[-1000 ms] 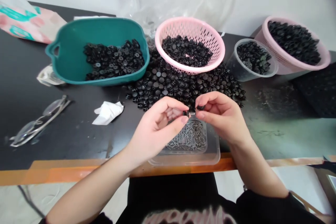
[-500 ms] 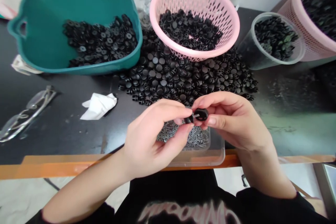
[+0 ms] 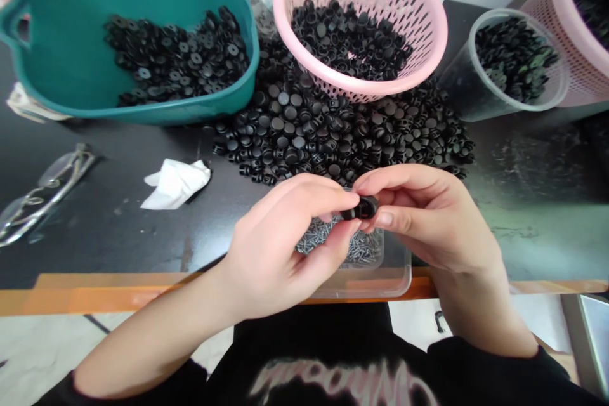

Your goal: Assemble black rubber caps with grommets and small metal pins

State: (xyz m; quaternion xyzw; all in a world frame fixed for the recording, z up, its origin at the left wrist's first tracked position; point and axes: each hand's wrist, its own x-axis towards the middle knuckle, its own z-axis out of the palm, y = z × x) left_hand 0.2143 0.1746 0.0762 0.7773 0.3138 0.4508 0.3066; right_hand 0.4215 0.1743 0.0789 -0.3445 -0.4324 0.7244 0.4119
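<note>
- Black plastic parts point(image 3: 360, 208), small, rounded and smooth, meet end to end above the screw box point(image 3: 382, 254); fingers partly hide them.
- The left hand point(image 3: 280, 244) pinches their left end, the right hand point(image 3: 423, 222) their right; the fingertips nearly meet over the box.
- The box, clear, round-cornered plastic, contains shiny threaded metal screws point(image 3: 364, 248).
- Just nearer than the box runs the straight table edge point(image 3: 118, 292), covered in glossy orange.
- Left of the box sit crumpled white tissue point(image 3: 176, 184) and, well apart, thin-framed glasses point(image 3: 47, 208).
- Beyond the box spreads a loose heap of black caps point(image 3: 297, 127), under a slatted pink basket point(image 3: 359, 87).
- Farther left is a smooth green basin point(image 3: 190, 111); farther right, a translucent tub point(image 3: 469, 98) before a second pink basket point(image 3: 561, 44).
</note>
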